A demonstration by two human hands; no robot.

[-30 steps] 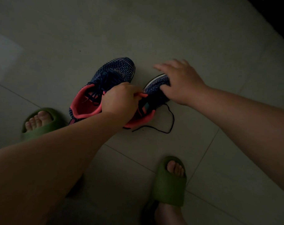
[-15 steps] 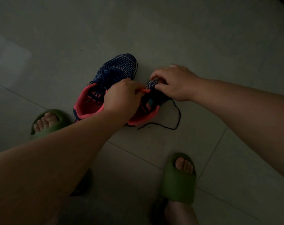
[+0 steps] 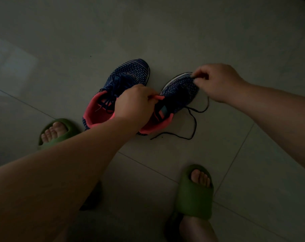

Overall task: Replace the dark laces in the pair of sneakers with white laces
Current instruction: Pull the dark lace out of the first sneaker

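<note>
From the head camera, in dim light, two navy knit sneakers with pink collars stand side by side on the tiled floor [image 3: 165, 32], toes pointing away. The left sneaker [image 3: 123, 81] keeps its dark laces threaded; nothing lies inside either shoe opening as far as the gloom allows. The right sneaker [image 3: 179, 91] has one dark lace [image 3: 194, 119] partly pulled out, trailing loose across the tile to its right. The left hand [image 3: 134, 105] grips that shoe's pink tongue with curled fingers. The right hand [image 3: 218, 81] pinches what seems to be the lace near the toe. Two green slippers, left slipper [image 3: 61, 135] and right slipper [image 3: 194, 199], are worn on the feet.
</note>
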